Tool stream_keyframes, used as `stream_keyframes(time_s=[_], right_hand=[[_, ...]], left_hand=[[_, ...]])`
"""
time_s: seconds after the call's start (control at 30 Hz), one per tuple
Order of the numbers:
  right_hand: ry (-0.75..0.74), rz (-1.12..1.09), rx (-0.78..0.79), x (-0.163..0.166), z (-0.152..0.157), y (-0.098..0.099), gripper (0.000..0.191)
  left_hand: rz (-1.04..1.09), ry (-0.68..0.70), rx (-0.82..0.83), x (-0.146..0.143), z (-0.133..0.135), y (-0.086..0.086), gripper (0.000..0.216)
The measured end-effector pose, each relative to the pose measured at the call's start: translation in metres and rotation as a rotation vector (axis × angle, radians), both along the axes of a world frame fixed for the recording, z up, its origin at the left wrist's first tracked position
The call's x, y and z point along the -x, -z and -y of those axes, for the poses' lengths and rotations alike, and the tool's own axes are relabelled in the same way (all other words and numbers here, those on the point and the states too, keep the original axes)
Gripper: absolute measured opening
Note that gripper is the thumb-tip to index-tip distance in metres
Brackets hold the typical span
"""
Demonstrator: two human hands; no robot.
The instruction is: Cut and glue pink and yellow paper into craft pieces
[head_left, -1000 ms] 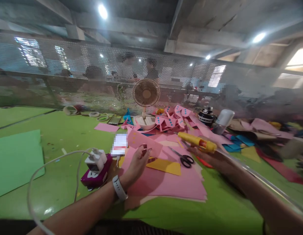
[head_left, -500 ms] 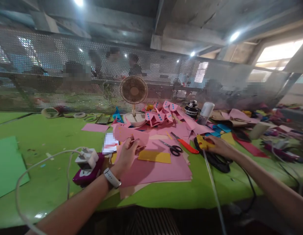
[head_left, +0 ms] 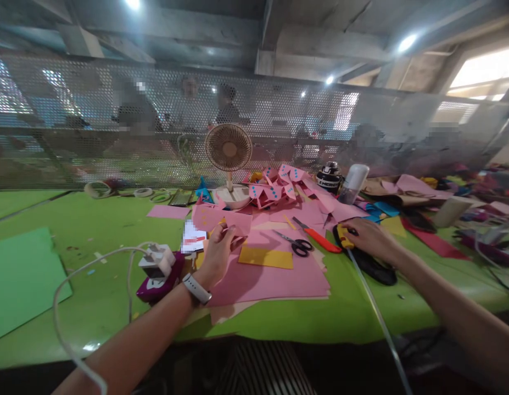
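My left hand [head_left: 217,253], with a white watch band on its wrist, pinches a folded pink paper piece [head_left: 207,217] marked with small yellow dots. My right hand [head_left: 372,237] is closed on the yellow and black glue gun [head_left: 373,271], which rests low over the green tabletop. A long translucent glue stick [head_left: 373,304] trails from it toward me. Between my hands lie black-handled scissors [head_left: 302,248], an orange-handled knife [head_left: 322,240] and a yellow paper rectangle [head_left: 266,257] on stacked pink sheets [head_left: 274,285].
Behind the papers stands a small fan [head_left: 228,148] beside a heap of pink paper pieces [head_left: 274,192]. A white plug adapter [head_left: 157,260] with a looping cable sits at left. A clear bottle with a white top [head_left: 354,184] stands at the back right. Perforated metal screens the far side.
The view has shifted slightly, so the table things appear farther right. My right hand has turned the glue gun a little and stays on it. My left hand keeps hold of the pink paper.
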State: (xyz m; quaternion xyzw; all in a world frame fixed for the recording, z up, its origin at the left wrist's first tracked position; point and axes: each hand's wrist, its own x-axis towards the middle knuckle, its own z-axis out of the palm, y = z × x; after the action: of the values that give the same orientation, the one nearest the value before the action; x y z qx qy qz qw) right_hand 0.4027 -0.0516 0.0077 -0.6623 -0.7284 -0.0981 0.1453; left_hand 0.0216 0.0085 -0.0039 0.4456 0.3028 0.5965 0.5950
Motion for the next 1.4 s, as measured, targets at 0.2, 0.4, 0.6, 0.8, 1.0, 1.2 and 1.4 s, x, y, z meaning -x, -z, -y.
stream_keyframes(time_s=[0.2,0.4,0.6,0.8,1.0,1.2,1.4], right_hand=[[-0.443,-0.083,0.05,0.12,-0.026,-0.003,0.033],[-0.547,0.057,0.147,0.19,-0.048,0.017,0.057],[-0.521,0.084,0.231,0.204,-0.065,0.024,0.072],[-0.555,0.102,0.19,0.207,-0.065,0.027,0.064],[-0.602,-0.256,0.113,0.196,-0.072,0.027,0.042],[-0.527,-0.805,0.148,0.191,-0.072,0.028,0.031],[-0.533,-0.854,-0.002,0.199,-0.06,0.016,0.02]], left_hand=[[0.045,-0.033,0.052,0.002,-0.002,0.002,0.021],[0.065,-0.059,0.078,0.002,-0.005,0.006,0.022],[0.085,-0.072,0.084,0.002,-0.009,0.009,0.023],[0.07,-0.075,0.101,0.002,-0.01,0.008,0.024],[0.054,-0.061,0.127,0.003,-0.008,0.01,0.023],[0.1,-0.054,0.124,0.0,-0.005,0.012,0.022],[0.094,0.021,0.233,-0.004,0.003,0.015,0.023]])
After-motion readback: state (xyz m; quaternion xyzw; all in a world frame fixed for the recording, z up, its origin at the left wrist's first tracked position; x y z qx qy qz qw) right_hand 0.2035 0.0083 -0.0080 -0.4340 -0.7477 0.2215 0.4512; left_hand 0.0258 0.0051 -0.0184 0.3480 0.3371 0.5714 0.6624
